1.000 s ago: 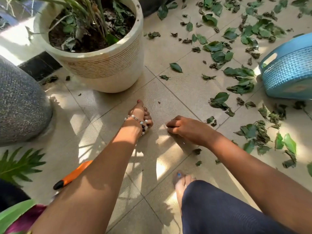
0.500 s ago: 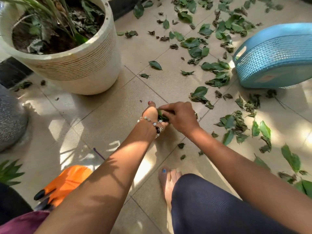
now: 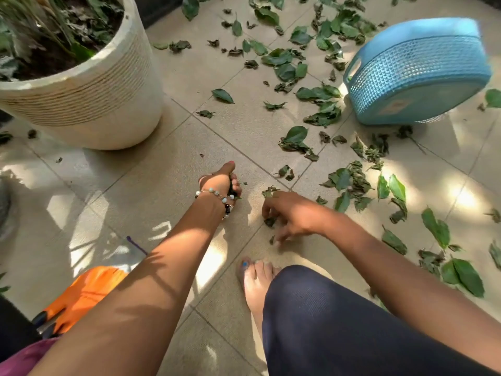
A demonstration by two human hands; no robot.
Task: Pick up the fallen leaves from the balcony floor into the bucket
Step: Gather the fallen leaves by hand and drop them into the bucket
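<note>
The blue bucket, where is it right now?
In the head view the blue bucket sits on the tiled floor at upper right, ringed by scattered leaves, well beyond the right hand.
</note>
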